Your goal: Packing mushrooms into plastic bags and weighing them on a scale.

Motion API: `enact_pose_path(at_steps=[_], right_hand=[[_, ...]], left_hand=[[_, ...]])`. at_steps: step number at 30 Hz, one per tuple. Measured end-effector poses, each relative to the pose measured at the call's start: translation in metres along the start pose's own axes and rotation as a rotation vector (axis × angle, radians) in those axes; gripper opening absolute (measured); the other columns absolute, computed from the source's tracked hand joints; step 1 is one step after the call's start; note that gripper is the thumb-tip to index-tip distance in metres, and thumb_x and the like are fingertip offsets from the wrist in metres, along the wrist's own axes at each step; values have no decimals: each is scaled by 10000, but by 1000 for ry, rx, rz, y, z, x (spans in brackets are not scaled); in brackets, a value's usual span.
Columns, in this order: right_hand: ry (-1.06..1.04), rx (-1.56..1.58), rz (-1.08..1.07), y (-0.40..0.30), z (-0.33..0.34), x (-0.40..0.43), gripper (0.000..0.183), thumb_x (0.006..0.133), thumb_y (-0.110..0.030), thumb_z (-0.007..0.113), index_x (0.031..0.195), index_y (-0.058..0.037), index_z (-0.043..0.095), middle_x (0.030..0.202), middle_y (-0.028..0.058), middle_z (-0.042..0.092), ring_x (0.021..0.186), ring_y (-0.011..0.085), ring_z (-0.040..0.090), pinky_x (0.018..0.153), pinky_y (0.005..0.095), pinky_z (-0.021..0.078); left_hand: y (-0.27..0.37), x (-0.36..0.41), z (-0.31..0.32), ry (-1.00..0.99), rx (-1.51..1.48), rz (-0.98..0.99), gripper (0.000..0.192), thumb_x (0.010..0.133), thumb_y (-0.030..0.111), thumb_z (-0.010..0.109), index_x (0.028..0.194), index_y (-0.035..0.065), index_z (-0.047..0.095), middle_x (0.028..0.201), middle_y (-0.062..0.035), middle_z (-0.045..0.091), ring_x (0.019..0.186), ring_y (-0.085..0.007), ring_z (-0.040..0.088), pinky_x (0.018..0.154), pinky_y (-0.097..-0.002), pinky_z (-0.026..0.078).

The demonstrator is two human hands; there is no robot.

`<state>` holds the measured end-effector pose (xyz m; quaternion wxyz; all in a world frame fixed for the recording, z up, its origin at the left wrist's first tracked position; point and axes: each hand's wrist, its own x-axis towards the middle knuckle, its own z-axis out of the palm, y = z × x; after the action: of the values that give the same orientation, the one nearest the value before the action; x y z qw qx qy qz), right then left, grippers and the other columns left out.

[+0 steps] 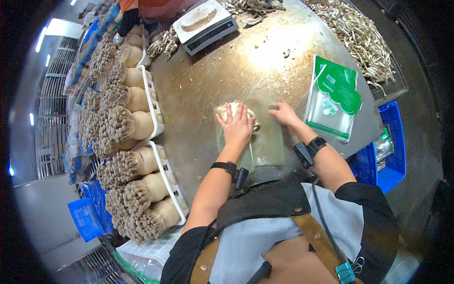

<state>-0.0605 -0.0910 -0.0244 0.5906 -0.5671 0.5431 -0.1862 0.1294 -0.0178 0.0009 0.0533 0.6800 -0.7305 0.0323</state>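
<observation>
My left hand [235, 124] lies over a clump of pale mushrooms [252, 115], fingers spread across its top and thumb at its right side. Much of the clump is hidden beneath the palm. Around and under it a thin translucent plastic bag [269, 145] is spread flat on the metal table [191, 85]; whether the clump is inside the bag or on it, I cannot tell. At the bag's upper right edge, the thumb and index finger of my right hand [282, 113] are pinched together on the film. A stack of green-printed clear bags [333, 99] lies to the right of that hand.
White crates [161, 163] of mushroom clusters on pale bases [142, 124] line the left side. A scale [205, 26] stands at the back beside loose mushrooms [165, 44]. More mushrooms [358, 39] are heaped far right, above a blue crate [395, 152]. Another person's sleeve [129, 21] shows top left.
</observation>
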Motion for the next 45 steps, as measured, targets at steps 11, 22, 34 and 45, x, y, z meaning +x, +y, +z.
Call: enact_pose_path(at_steps=[11,22,34,45], right_hand=[[-321,-793,-385,-81,137,-61,403,821,-160,455,1159,59,476,821,249,634,727,389,620,659,456,497],[421,-995,-66,44,-80,-101,320,800,-258,615,1000,-21,535,1001,202,596,924,352,581,746,471,483],[387,-1320,-174,68,-30,-109,181,811,-132,477,954,-79,576,911,90,593,933,234,567,762,394,408],[437,-737,-173,63,-89,-113,94,734,-95,571,739,-15,620,719,203,618,703,391,607,660,455,481]], left_hand=[[-65,-26,-4,34,-1588,-313,780,863,185,581,1457,71,89,1521,-132,61,1398,-234,58,1099,-408,144],[-102,-36,2,-394,-1330,-554,714,750,350,721,1258,-35,397,1193,-185,532,1052,-240,537,877,-329,425],[-54,26,-21,-680,-878,-236,1056,629,441,788,1371,-65,233,1237,-222,506,1107,-260,516,902,-333,427],[-13,-29,-21,-555,-1341,-289,993,618,175,807,1414,42,229,1304,-133,446,1149,-239,488,936,-322,422]])
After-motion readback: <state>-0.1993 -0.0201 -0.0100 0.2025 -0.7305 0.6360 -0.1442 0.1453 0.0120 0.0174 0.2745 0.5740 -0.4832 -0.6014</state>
